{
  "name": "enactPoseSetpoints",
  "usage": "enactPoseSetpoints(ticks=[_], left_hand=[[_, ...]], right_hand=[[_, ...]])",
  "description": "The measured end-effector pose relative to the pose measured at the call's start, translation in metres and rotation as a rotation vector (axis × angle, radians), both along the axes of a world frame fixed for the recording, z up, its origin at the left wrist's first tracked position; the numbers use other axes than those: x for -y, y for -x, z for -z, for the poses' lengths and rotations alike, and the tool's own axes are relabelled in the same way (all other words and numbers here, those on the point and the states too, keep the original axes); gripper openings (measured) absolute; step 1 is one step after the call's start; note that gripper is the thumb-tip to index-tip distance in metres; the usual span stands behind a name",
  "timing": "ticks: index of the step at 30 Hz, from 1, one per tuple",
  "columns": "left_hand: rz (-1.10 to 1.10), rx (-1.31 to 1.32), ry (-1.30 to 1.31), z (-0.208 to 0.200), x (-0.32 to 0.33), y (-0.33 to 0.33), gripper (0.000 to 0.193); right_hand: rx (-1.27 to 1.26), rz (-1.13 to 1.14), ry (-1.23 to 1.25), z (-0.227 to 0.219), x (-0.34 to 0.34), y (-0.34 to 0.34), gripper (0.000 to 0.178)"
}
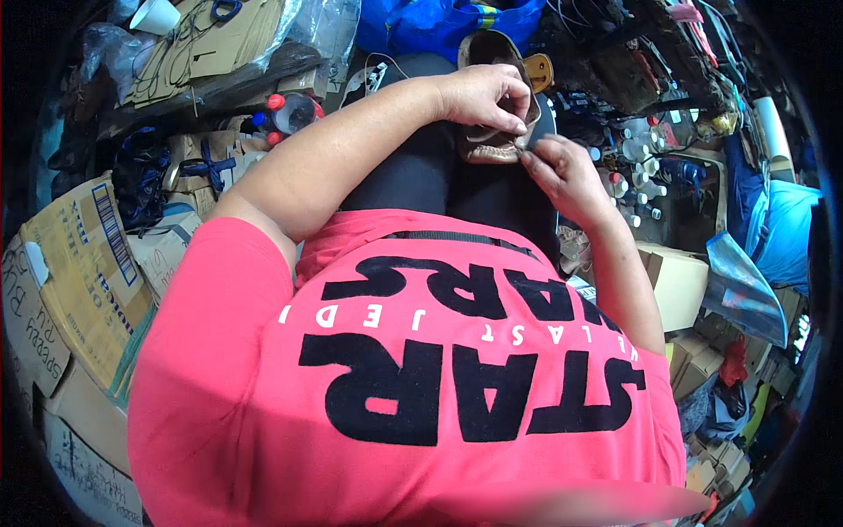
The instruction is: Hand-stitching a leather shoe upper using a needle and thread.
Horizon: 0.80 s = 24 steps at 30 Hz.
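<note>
A brown shoe rests on my dark-trousered lap, its opening up and a stitched-looking edge nearest me. Across its opening lies my left hand, fingers curled and thumb and forefinger closed at the shoe's right rim. My right hand is closed in a pinch against the near right corner of the shoe. Whatever is between its fingertips is too small to make out. Just beyond the left fingers a tan strap-like piece with a hole shows beside the shoe.
Flattened cardboard leans at my left. Bottles with red and blue caps stand left of my knees; several small bottles crowd the right. A blue bag lies ahead. A cardboard box sits by my right elbow.
</note>
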<state>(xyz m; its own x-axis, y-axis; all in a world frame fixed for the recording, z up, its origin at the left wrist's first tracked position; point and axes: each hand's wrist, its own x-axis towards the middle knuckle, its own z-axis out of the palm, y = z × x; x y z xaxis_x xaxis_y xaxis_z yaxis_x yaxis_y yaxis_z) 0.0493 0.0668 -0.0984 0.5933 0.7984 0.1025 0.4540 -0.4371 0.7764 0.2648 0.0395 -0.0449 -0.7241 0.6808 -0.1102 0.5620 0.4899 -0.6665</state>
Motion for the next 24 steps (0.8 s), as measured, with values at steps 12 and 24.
enactPoseSetpoints(ticks=[12, 24], left_hand=[[-0.025, 0.033, 0.108, -0.007, -0.004, 0.003, 0.019], [0.135, 0.096, 0.426, -0.02, -0.01, 0.008, 0.017]], right_hand=[[-0.328, 0.301, 0.292, -0.028, 0.024, -0.04, 0.026], [0.099, 0.174, -0.017, -0.026, 0.011, -0.003, 0.022]])
